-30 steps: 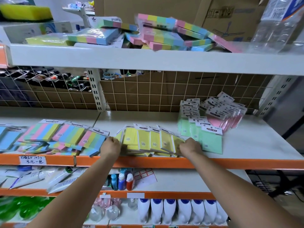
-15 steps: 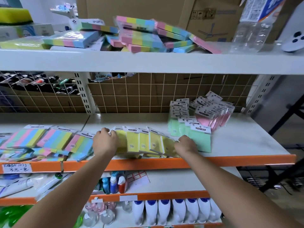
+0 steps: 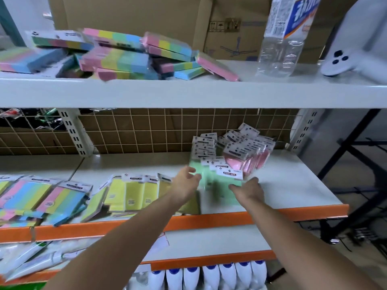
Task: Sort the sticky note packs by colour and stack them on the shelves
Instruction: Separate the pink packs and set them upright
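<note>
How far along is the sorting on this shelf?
Done: yellow packs sit in a row. In hand: left hand and right hand reach, open, around the green packs. Left: pink packs lean loosely, and the rainbow packs above lie jumbled.

Two hands, left hand [image 3: 186,181] and right hand [image 3: 249,190]; one clear plastic bottle [image 3: 281,40]; seven white bottles with blue caps [image 3: 209,276] along the bottom shelf; at least five yellow packs [image 3: 134,193]; green packs [image 3: 211,183] and pink packs [image 3: 251,162] overlap too much to count
</note>
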Motion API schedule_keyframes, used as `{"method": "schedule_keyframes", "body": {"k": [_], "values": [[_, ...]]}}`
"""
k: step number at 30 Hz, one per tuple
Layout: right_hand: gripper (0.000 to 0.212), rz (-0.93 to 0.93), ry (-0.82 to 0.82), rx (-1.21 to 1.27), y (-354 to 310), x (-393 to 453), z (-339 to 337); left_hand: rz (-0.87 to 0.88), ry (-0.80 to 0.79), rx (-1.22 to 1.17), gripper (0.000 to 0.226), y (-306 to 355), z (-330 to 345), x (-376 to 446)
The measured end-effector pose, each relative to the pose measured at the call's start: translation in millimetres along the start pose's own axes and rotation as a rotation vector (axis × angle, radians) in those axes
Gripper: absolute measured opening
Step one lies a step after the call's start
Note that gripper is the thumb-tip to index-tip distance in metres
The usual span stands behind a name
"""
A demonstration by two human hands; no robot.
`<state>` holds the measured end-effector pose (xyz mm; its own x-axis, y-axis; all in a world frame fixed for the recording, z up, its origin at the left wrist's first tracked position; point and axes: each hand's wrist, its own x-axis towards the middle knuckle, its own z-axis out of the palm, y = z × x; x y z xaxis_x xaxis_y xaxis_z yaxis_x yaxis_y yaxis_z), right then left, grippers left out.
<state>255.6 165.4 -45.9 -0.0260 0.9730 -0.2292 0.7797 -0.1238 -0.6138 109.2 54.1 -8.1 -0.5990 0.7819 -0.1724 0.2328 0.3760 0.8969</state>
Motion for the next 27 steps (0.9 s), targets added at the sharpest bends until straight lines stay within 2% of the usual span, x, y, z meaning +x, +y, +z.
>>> {"method": "schedule_keyframes", "body": {"k": [3,6,10,18,21,24,27], "values": [[0.077,0.082,-0.133,0.117,7,12,3,-0.119,-0.094,0.042,0.04,-3,25,9],[0.074,0.068,-0.169,0.158,9,22,8,-0.181,-0.152,0.059,0.035,-6,41,14],[0.074,0.061,-0.208,0.252,8,34,16,-0.21,-0.162,0.063,0.021,-5,54,19],[0.068,0.046,-0.27,0.341,9,52,18,-0.252,-0.128,0.053,0.029,-2,69,26],[0.069,-0.004,-0.29,0.39,15,56,15,-0.296,-0.113,-0.031,0.024,-6,73,31],[0.05,-0.038,-0.348,0.49,17,61,5,-0.321,-0.106,-0.127,0.01,-7,76,33],[0.034,-0.052,-0.41,0.578,15,60,-8,-0.343,-0.117,-0.239,0.024,-6,77,33]]}}
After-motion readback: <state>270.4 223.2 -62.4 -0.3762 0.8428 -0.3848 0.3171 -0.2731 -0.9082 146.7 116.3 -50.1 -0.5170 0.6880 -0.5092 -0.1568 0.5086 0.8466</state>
